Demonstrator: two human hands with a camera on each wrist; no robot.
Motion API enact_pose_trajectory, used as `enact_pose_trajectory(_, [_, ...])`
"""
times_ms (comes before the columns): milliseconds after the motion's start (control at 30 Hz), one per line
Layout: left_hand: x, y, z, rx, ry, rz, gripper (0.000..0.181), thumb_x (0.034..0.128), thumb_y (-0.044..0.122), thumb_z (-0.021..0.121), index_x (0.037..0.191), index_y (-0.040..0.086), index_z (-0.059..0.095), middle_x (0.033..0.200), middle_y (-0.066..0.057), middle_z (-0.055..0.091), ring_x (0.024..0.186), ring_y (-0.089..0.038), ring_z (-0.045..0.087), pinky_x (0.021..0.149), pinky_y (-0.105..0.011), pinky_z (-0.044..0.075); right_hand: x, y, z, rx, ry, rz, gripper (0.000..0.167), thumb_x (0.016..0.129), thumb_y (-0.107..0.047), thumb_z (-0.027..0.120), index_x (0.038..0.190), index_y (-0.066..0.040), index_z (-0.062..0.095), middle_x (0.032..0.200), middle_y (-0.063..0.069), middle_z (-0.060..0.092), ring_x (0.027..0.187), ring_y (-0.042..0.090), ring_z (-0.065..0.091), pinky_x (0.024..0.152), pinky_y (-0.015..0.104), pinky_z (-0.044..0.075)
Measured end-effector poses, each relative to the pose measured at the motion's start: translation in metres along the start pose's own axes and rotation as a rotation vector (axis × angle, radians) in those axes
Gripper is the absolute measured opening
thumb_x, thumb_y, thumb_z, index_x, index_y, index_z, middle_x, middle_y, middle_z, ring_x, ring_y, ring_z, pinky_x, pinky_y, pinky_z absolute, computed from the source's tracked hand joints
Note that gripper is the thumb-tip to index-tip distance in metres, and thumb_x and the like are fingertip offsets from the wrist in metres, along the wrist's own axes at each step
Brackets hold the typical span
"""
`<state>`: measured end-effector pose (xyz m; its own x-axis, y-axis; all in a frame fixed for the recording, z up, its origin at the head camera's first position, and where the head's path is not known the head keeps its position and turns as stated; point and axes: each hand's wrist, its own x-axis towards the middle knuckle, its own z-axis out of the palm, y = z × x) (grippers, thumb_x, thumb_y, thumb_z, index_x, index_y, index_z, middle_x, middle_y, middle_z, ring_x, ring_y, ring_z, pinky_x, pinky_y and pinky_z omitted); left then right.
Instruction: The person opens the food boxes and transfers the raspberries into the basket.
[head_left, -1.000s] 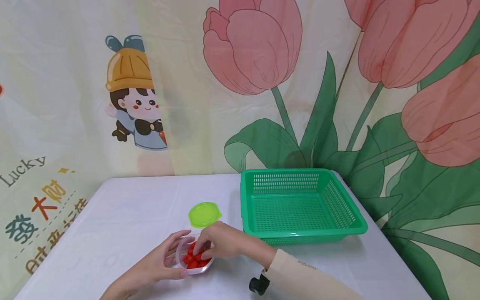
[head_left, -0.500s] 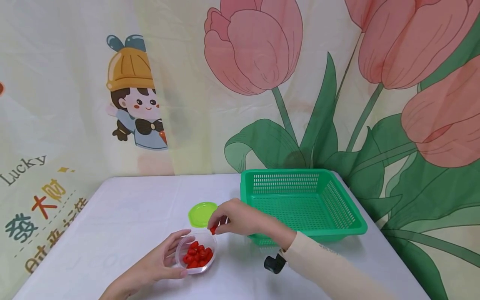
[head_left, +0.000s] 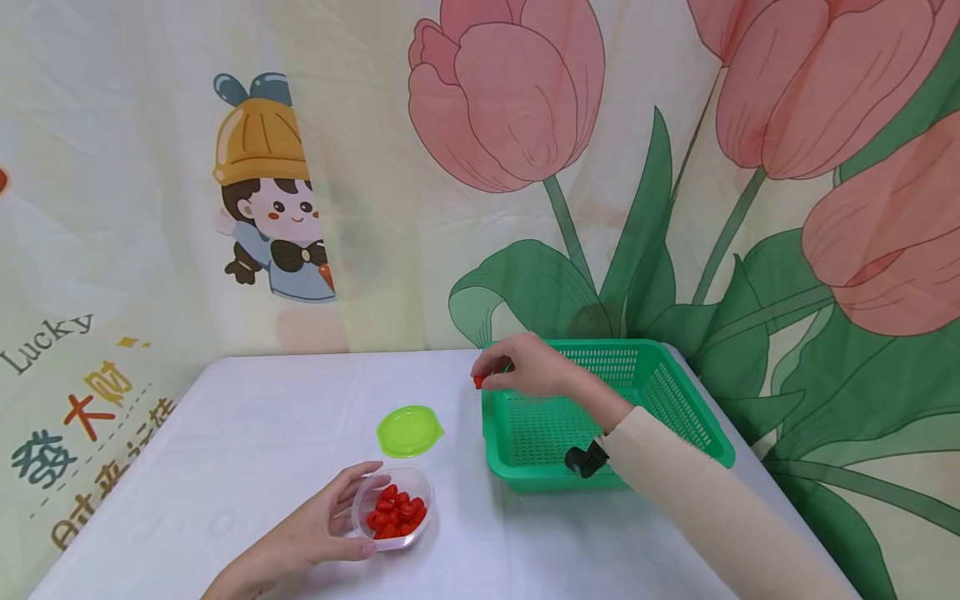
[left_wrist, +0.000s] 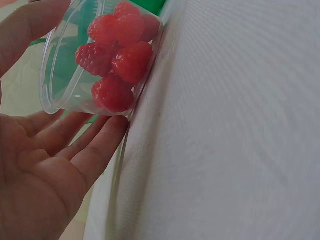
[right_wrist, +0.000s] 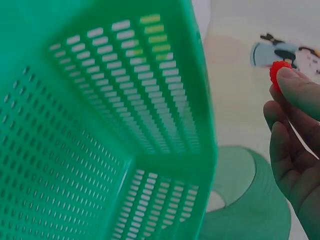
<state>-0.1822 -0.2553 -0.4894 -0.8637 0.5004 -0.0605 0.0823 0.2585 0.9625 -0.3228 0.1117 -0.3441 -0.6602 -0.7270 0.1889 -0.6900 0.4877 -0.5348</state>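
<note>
My right hand (head_left: 534, 367) is raised over the left rim of the green plastic basket (head_left: 525, 478) and pinches one red raspberry (right_wrist: 278, 73) between thumb and fingertips. In the right wrist view, that berry is held outside the basket wall. My left hand (head_left: 330, 518) grips the side of a clear plastic tub (head_left: 399, 543) standing on the table. Several raspberries (left_wrist: 117, 57) lie in the tub, with the thumb in front and the fingers behind it. No berries show in the visible part of the basket, though my right arm hides some of it.
A bright green lid (head_left: 410, 432) lies flat on the white tablecloth (head_left: 292, 417), between the tub and the basket. A black wrist camera (head_left: 585, 460) hangs below my right sleeve. Behind the table stands a printed curtain (head_left: 360, 208) with tulips.
My right hand has come out of the tub with a raspberry and moved up and right, past the lid to the basket's left rim. My left hand and the tub stay put.
</note>
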Motion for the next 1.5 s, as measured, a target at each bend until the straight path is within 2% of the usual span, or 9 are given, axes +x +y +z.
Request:
enact_pose_trajectory(200, [0.0, 0.002, 0.0, 0.004, 0.003, -0.011, 0.095, 0.0895, 0.012, 0.086, 0.165, 0.016, 0.028, 0.169, -0.021, 0.032, 0.154, -0.044, 0.032, 0.105, -0.011, 0.043, 0.001, 0.032, -0.01, 0.009, 0.041, 0.069, 0.016, 0.1, -0.013, 0.076, 0.116, -0.01, 0.079, 0.106, -0.004, 0.078, 0.093, 0.011, 0.071, 0.085, 0.029, 0.06])
enact_pose_trajectory(333, [0.0, 0.002, 0.0, 0.005, 0.007, -0.011, 0.095, 0.0894, 0.013, 0.086, 0.165, 0.014, 0.027, 0.169, -0.021, 0.032, 0.155, -0.049, 0.027, 0.105, -0.011, 0.044, 0.002, 0.05, -0.01, 0.006, 0.05, 0.095, 0.016, 0.101, -0.013, 0.075, 0.116, -0.01, 0.079, 0.108, -0.001, 0.078, 0.094, 0.012, 0.071, 0.087, 0.03, 0.06])
enact_pose_trajectory(667, [0.0, 0.001, 0.001, 0.006, 0.006, -0.009, 0.095, 0.0897, 0.013, 0.085, 0.165, 0.014, 0.027, 0.169, -0.022, 0.032, 0.155, -0.049, 0.028, 0.105, -0.011, 0.044, 0.005, 0.081, 0.0, -0.027, 0.025, 0.15, 0.015, 0.101, -0.014, 0.075, 0.115, -0.01, 0.078, 0.107, -0.001, 0.078, 0.095, 0.012, 0.07, 0.087, 0.031, 0.059])
enact_pose_trajectory(800, [0.0, 0.0, 0.001, -0.003, 0.012, -0.02, 0.096, 0.0895, 0.013, 0.086, 0.165, 0.014, 0.026, 0.169, -0.021, 0.032, 0.156, -0.05, 0.026, 0.103, -0.01, 0.043, 0.004, 0.093, 0.005, -0.041, 0.013, 0.16, 0.015, 0.101, -0.013, 0.074, 0.115, -0.008, 0.078, 0.106, 0.0, 0.078, 0.096, 0.013, 0.07, 0.087, 0.032, 0.059])
enact_pose_trajectory(967, [0.002, -0.001, 0.0, -0.006, 0.01, -0.04, 0.096, 0.0901, 0.014, 0.085, 0.165, 0.017, 0.026, 0.17, -0.018, 0.032, 0.157, -0.048, 0.025, 0.105, -0.011, 0.044, 0.003, 0.108, 0.012, -0.023, -0.003, 0.187, 0.013, 0.101, -0.013, 0.074, 0.113, -0.01, 0.079, 0.104, -0.001, 0.078, 0.096, 0.012, 0.07, 0.087, 0.031, 0.059])
enact_pose_trajectory(1200, [0.002, -0.002, -0.001, 0.004, 0.003, 0.007, 0.094, 0.0904, 0.012, 0.084, 0.165, 0.016, 0.027, 0.169, -0.02, 0.033, 0.156, -0.048, 0.028, 0.105, -0.012, 0.044, 0.006, 0.119, 0.02, -0.029, -0.029, 0.172, 0.013, 0.101, -0.01, 0.074, 0.113, -0.009, 0.079, 0.105, 0.0, 0.077, 0.097, 0.013, 0.071, 0.088, 0.032, 0.06])
enact_pose_trajectory(1500, [0.001, -0.003, 0.0, 0.003, 0.002, 0.013, 0.093, 0.0908, 0.012, 0.084, 0.164, 0.016, 0.027, 0.168, -0.02, 0.034, 0.155, -0.05, 0.028, 0.106, -0.013, 0.044, 0.007, 0.125, 0.03, -0.05, -0.084, 0.215, 0.012, 0.101, -0.01, 0.075, 0.112, -0.01, 0.078, 0.103, -0.002, 0.076, 0.096, 0.012, 0.07, 0.09, 0.033, 0.06])
